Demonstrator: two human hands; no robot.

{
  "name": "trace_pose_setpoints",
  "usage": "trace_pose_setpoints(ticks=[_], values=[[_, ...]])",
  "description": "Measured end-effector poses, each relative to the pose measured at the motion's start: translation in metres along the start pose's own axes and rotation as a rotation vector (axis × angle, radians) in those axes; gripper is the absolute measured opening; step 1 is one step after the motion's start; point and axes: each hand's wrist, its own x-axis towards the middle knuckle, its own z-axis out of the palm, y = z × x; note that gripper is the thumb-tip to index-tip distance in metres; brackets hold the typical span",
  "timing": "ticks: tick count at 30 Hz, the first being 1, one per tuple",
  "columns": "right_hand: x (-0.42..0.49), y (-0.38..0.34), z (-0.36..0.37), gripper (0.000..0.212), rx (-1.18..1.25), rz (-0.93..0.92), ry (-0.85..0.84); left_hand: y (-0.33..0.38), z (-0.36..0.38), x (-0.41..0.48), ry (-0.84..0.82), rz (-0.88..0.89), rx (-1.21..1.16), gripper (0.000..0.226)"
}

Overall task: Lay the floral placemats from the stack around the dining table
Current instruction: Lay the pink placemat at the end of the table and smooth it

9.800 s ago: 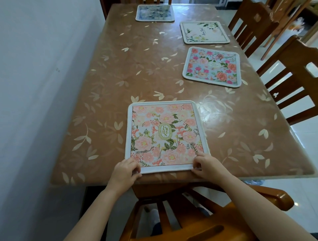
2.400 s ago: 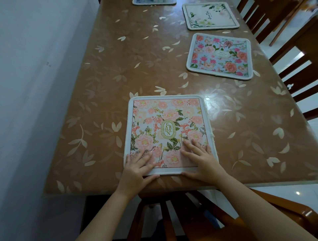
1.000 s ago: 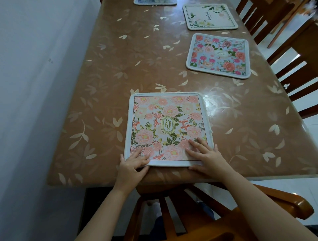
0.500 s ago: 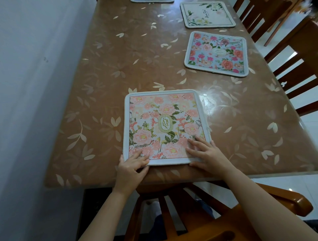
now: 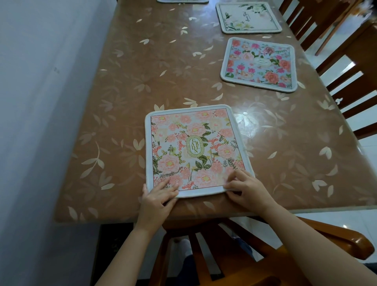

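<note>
The left hand (image 5: 157, 199) and right hand (image 5: 247, 189) hide the two near corners of the pink flowered square placemat (image 5: 193, 151). The top edge cuts off the far white-edged placemat (image 5: 182, 1). Words on the blue flowered placemat (image 5: 259, 64) are too small to read.

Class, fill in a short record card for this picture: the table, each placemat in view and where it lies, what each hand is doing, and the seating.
Table: brown leaf-patterned dining table
Nearest mat: pink floral placemat with a green oval label, at the near end
Other mats: blue floral placemat and cream leafy placemat along the right side; fourth mat, only its edge showing, at the far end
Left hand: holds the pink mat's near left corner
Right hand: pinches its near right corner
Seating: wooden chairs on the right side
</note>
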Motion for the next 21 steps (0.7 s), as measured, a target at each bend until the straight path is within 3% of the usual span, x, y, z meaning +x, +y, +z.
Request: trace_pose_setpoints(ticks=[11,21], values=[[0.0006,-0.0062,0.0016,0.011,0.033,0.091,-0.069,-0.0004,-0.0039,0.0020,0.002,-0.009,0.005,0.024],[0.0021,-0.0075,-0.0010,0.020,-0.025,-0.055,-0.080,0.0005,-0.0037,0.0001,-0.002,-0.022,0.016,0.020]])
